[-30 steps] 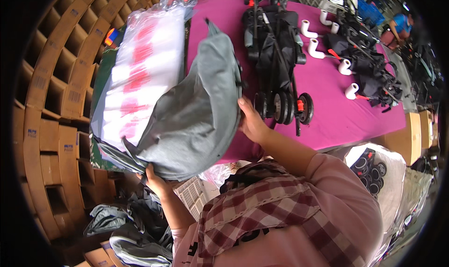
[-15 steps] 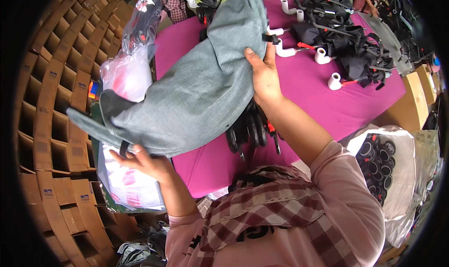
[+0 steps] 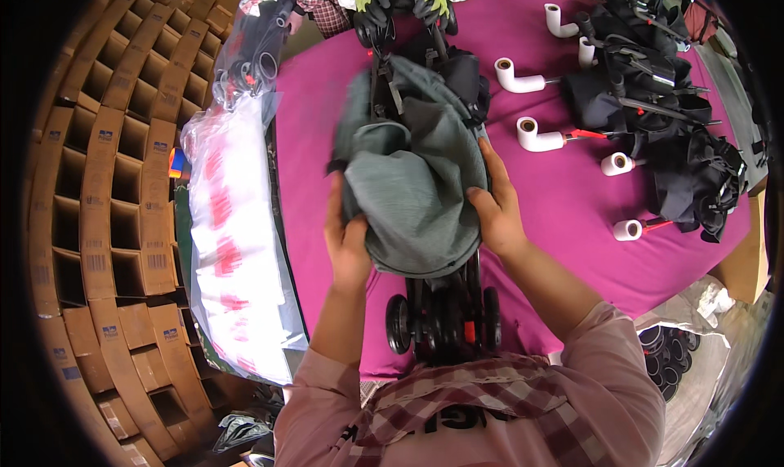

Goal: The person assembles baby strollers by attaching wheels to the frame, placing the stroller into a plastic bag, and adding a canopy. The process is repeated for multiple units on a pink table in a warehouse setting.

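Observation:
A grey-green fabric stroller canopy point(image 3: 408, 197) is bunched into a hood shape between my two hands. My left hand point(image 3: 349, 242) grips its left rim, just below a small black clip point(image 3: 336, 165). On the opposite rim, my right hand point(image 3: 500, 214) holds the cloth between thumb and fingers. Beneath the canopy lies a black folded stroller frame point(image 3: 445, 324), its wheels towards me; the canopy hides its middle. At the frame's far end are a co-worker's two hands in yellow-green and black gloves point(image 3: 372, 8).
Black folded stroller frames point(image 3: 653, 99) with white curved handle covers point(image 3: 539, 136) lie right on the magenta-covered table point(image 3: 327, 83). Plastic bags point(image 3: 233, 246) line its left side, beside stacked cardboard boxes point(image 3: 106, 197). A sack of wheels point(image 3: 670, 357) stands at lower right.
The canopy has swung from a long diagonal stretch to a compact hood over the frame. My left hand moved right and up, my right hand down. The co-worker's gloved hands now show on the frame.

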The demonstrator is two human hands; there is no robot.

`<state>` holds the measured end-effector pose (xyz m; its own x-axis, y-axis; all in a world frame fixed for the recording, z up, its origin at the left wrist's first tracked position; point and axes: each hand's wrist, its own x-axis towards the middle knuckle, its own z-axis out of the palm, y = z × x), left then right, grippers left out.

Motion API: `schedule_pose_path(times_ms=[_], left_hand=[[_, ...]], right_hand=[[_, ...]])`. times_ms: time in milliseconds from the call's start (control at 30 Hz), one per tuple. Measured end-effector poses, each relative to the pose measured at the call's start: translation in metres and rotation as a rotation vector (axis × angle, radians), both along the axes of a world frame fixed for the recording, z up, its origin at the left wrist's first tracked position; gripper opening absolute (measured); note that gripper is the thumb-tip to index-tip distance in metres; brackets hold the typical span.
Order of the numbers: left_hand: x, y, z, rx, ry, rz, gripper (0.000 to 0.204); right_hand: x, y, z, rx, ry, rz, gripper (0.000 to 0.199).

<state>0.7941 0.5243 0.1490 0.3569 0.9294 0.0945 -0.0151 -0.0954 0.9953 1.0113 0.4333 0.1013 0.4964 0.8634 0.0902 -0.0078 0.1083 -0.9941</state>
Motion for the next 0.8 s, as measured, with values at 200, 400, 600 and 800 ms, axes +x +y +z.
schedule_pose_path(times_ms=[200,400,600,800], left_hand=[[0.044,0.093,-0.009,0.192,0.154,-0.125,0.067],[0.022,0.106,-0.019,0.122,-0.097,-0.204,0.074],[0.031,0.097,-0.041,0.105,-0.124,-0.174,0.075],[0.095,0.192,-0.078,-0.087,-0.089,-0.065,0.069]], right_hand=[[0.017,0.042,-0.011,0.040,0.298,0.021,0.073],[-0.008,0.036,0.009,0.100,0.070,0.038,0.087],[0.006,0.039,0.011,0.121,-0.059,-0.005,0.083],[0.067,0.129,-0.023,0.065,0.026,-0.097,0.069]])
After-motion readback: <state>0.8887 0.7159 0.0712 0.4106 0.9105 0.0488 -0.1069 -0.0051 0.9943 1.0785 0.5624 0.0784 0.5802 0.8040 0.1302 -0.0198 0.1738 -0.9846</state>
